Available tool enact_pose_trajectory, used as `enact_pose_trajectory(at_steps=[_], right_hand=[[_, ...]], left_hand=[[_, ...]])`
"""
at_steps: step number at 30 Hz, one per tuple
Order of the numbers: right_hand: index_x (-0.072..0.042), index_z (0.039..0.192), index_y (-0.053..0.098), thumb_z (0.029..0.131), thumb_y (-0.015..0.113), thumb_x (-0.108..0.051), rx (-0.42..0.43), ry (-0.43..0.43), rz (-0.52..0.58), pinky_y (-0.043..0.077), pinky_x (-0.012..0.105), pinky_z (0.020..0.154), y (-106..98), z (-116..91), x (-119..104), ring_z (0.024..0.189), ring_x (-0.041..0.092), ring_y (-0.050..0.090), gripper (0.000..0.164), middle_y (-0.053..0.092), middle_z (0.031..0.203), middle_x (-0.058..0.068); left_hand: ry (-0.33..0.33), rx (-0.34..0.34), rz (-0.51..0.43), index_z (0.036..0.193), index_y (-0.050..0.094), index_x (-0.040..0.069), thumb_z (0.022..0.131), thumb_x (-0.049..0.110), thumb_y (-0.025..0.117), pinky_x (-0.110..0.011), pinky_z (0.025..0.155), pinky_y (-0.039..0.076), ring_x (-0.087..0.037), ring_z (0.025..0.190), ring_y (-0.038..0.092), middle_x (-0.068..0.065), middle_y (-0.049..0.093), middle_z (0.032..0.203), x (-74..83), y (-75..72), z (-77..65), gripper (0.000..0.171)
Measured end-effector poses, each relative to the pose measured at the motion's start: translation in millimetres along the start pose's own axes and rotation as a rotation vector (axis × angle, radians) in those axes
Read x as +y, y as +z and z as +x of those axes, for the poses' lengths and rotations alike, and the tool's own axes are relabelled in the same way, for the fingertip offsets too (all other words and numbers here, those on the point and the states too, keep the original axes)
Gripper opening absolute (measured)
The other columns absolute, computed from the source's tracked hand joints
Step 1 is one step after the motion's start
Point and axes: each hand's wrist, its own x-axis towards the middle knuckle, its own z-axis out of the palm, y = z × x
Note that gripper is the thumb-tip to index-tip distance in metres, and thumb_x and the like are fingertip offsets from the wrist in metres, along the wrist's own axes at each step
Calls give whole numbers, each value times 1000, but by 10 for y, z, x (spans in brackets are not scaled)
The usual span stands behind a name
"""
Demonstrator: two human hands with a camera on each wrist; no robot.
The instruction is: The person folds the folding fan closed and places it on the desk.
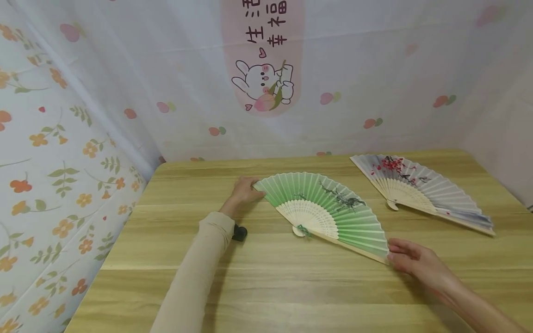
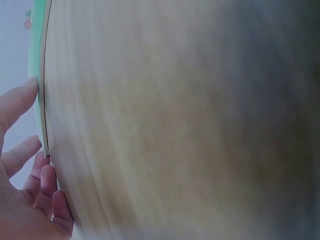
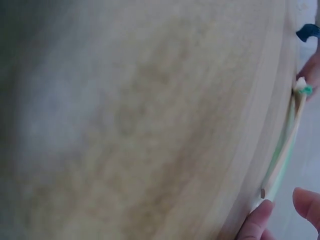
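A green folding fan [image 1: 297, 187], spread wide with a painted dark branch and pale openwork ribs, lies on the wooden table. My left hand [image 1: 246, 190] holds its upper left end. In the left wrist view the thumb [image 2: 22, 100] and index finger touch the fan's edge, the other fingers curled at its tip. At the fan's lower right end is my right hand [image 1: 418, 266], fingers at the tip. The right wrist view has a fingertip [image 3: 262, 212] right at the fan's end and the thumb [image 3: 305, 202] apart from it. A green tassel cord [image 1: 305, 230] hangs at the pivot.
Behind on the right lies a second spread fan [image 1: 441, 182], whitish-grey with red blossoms. The wooden table [image 1: 266, 296] ends against a patterned cloth [image 1: 354, 60] at the back. A flowered cloth [image 1: 62, 185] hangs at the left. A black device [image 1: 239, 232] sits at my left wrist.
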Motion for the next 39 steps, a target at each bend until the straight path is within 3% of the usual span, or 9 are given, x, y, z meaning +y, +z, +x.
enact_pose_trajectory(at_steps=[15, 28, 39], right_hand=[[16, 130, 26, 87, 57, -23, -15, 65, 43, 49, 23, 73, -29, 95, -47, 84, 1, 53, 66, 46, 118, 21], [16, 131, 23, 89, 54, -25, -71, 95, 115, 48, 24, 77, -91, 108, -50, 88, -1, 51, 66, 49, 114, 9], [16, 131, 23, 90, 53, -25, -38, 75, 142, 49, 25, 77, -79, 101, -11, 88, -6, 50, 66, 48, 120, 8]], left_hand=[[21, 22, 31, 114, 56, -1, 79, 17, 66, -41, 92, 30, -29, 109, 36, -13, 54, 109, -27, -19, 6, 40], [-17, 26, 21, 112, 56, 0, 78, 18, 68, -39, 86, 34, -28, 102, 37, -14, 52, 106, -13, 6, 18, 41], [-35, 21, 12, 116, 54, 0, 78, 20, 68, -39, 89, 35, -29, 105, 37, -15, 50, 110, -8, 6, 14, 44]])
